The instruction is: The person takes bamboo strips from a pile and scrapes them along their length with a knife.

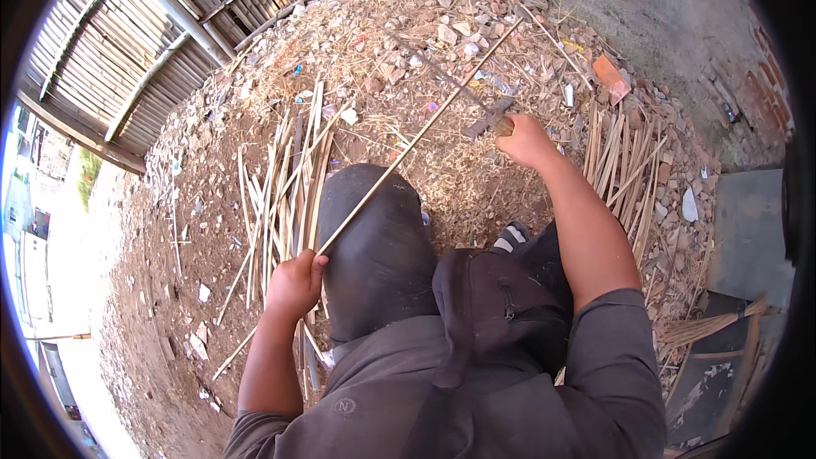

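My left hand (pixel 295 283) is closed around the near end of a long thin bamboo strip (pixel 387 172). The strip slants up over my left knee toward the far right. My right hand (pixel 525 143) grips the handle of a long-bladed knife (pixel 444 76), its blade pointing to the far left. Blade and strip cross in the picture beyond my knees; whether they touch I cannot tell. A dark flat piece (pixel 484 122) shows just beside the knife handle. Split bamboo strips (pixel 276 183) lie in a loose pile by my left leg.
A second pile of bamboo strips (pixel 614 153) lies to the right. Brick rubble and litter (pixel 450 30) cover the ground ahead. A bamboo fence (pixel 110 51) stands at far left, a brick wall (pixel 680 8) at far right. A broom-like bundle (pixel 710 329) rests near right.
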The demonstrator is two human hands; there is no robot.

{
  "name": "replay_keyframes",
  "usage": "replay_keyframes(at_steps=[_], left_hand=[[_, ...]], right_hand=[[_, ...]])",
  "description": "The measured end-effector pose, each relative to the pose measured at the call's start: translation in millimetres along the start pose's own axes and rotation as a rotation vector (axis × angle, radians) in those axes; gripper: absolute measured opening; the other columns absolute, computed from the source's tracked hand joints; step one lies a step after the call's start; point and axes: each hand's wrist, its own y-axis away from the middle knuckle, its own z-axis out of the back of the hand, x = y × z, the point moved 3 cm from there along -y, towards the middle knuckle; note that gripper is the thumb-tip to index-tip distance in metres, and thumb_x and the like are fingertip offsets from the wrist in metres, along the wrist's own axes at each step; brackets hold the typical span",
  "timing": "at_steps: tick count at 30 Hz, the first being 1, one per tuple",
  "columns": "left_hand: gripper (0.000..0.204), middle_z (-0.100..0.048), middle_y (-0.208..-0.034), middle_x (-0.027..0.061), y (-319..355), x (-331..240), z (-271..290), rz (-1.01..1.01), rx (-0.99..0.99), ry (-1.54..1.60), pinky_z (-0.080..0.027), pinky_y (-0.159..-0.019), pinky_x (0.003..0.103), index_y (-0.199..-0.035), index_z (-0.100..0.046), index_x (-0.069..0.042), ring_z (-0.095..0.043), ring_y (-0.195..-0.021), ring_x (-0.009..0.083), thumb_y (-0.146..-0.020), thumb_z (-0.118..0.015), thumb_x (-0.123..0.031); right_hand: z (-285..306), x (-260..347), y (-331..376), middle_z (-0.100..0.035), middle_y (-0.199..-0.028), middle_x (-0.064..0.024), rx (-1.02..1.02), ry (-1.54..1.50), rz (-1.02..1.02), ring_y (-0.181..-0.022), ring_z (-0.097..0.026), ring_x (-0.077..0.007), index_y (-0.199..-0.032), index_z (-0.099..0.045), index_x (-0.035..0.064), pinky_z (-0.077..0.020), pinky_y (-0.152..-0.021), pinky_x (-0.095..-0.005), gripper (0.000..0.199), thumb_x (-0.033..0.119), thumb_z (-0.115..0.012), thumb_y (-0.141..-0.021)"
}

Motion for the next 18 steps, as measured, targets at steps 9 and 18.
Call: replay_keyframes(at_steps=[9, 18], left_hand=[[0.039, -0.063, -0.069, 0.021, 6.7, -4.8, 15.3, -0.029, -0.022, -0.061, -0.048, -0.057, 0.054, -0.084, -0.054, -0.005, -0.063, -0.066, 0.0446, -0.1, -0.054, -0.041], [0.041, -0.063, -0.07, 0.0219, 11.1, 3.6, 14.7, 0.029, 0.009, -0.005, -0.048, -0.062, 0.055, -0.082, -0.056, -0.004, -0.063, -0.07, 0.0458, -0.1, -0.054, -0.042]], right_hand=[[-6.0, -13.3, 3.8, -0.069, -0.082, -0.0163, 0.053, -0.042, -0.162, -0.08, -0.069, -0.0326, -0.096, -0.068, 0.0055, -0.0517, -0.073, -0.0448, 0.023, 0.02, -0.064, -0.078], [-25.3, 25.4, 20.3, -0.068, -0.079, -0.0147, 0.045, 0.261, 0.297, -0.075, -0.068, -0.0312, -0.096, -0.067, 0.0044, -0.0519, -0.071, -0.0442, 0.024, 0.018, -0.065, -0.076]])
